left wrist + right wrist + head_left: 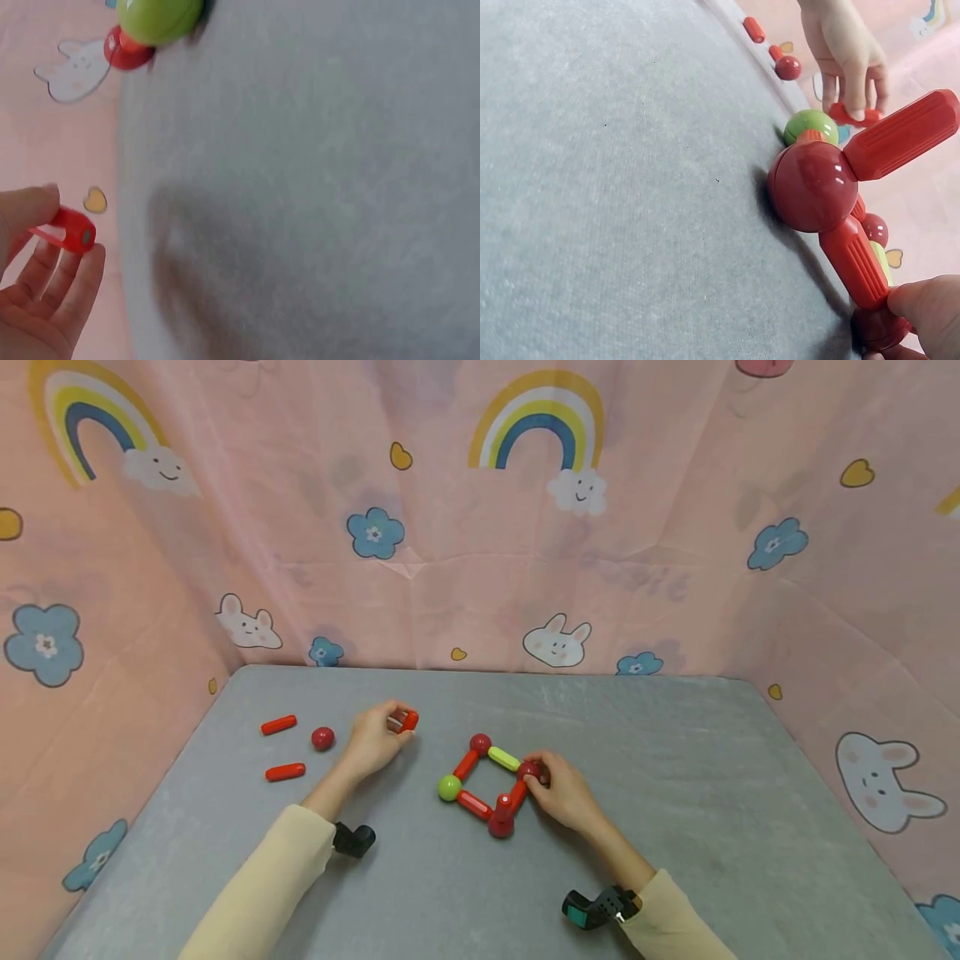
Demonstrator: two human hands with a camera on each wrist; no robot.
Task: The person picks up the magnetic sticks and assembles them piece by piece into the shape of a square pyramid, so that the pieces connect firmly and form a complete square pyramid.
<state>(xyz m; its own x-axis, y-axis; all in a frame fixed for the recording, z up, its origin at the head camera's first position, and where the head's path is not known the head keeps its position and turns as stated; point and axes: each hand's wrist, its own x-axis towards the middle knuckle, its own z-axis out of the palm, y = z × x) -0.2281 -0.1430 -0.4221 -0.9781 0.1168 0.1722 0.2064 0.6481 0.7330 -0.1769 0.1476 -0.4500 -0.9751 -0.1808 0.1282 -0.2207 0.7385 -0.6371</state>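
My left hand [373,741] pinches a red magnetic rod [409,721] between thumb and fingers, above the tabletop. In the left wrist view, this rod [76,231] shows a grey disc at its end. My right hand [567,795] grips the red ball [528,770] at the right corner of a four-sided frame. The other corners are a red ball [481,744] at the back, a green ball [449,788] at left and a red ball [501,827] in front. Three red rods and a yellow-green rod [503,758] join them. Another red rod [904,136] rises from the front ball.
Left of my left hand lie a loose red ball [323,739] and two red rods, one farther back [279,725] and one nearer [285,772]. A grey cloth [697,810] covers the table. A pink patterned curtain [450,602] surrounds its back and sides.
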